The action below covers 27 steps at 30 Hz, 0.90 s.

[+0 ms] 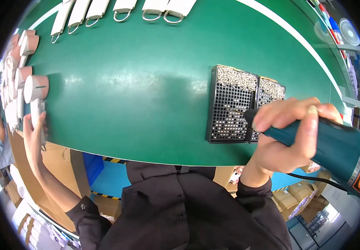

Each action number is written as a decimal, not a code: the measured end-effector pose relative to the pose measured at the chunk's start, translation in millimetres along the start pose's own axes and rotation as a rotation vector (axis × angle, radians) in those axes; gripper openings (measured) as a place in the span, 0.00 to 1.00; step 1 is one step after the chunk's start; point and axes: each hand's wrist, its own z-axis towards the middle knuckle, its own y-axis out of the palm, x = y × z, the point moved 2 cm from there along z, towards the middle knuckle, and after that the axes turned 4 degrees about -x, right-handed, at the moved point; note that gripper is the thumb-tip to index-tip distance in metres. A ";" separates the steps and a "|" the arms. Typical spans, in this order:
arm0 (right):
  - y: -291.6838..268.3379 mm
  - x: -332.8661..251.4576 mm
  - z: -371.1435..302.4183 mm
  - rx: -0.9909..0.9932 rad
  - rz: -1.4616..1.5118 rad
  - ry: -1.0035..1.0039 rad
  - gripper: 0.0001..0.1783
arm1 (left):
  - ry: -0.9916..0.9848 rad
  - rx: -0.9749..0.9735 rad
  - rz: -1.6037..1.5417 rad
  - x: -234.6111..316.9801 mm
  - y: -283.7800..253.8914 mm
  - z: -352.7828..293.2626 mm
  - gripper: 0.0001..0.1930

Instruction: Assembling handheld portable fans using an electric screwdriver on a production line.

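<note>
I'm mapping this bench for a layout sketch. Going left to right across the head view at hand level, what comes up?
Left hand on a white-and-pink device → bare green belt → two black perforated trays → right hand gripping a teal electric screwdriver.

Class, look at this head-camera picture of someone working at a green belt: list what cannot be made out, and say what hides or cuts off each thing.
Head view only:
- Driver tip: hidden behind the right hand.
- Driver rear end: cut off by the rim.
- Trays: right one partly covered by the right hand; screws too small to count.
- White part under the left hand: partly covered, shape unclear.
- Pink-and-white pieces at left: bent and crowded by the rim.
</note>
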 end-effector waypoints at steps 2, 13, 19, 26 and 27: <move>7.6 -7.7 -1.1 0.045 0.180 0.040 0.10 | -0.016 -0.088 -0.111 26.0 21.7 -24.3 0.15; 31.0 -42.1 -17.5 -0.042 0.478 -0.076 0.15 | 0.046 -0.719 -0.951 127.0 162.1 -104.6 0.21; 64.0 -47.3 -29.7 -0.140 0.461 -0.121 0.15 | 0.105 -0.777 -0.962 150.9 190.4 -116.7 0.22; 67.7 -45.8 -31.9 -0.222 0.408 -0.069 0.15 | 0.126 -0.787 -0.964 151.3 195.1 -117.6 0.22; 68.7 -43.2 -32.8 -0.237 0.395 -0.061 0.16 | 0.123 -0.788 -0.968 151.2 196.2 -117.7 0.22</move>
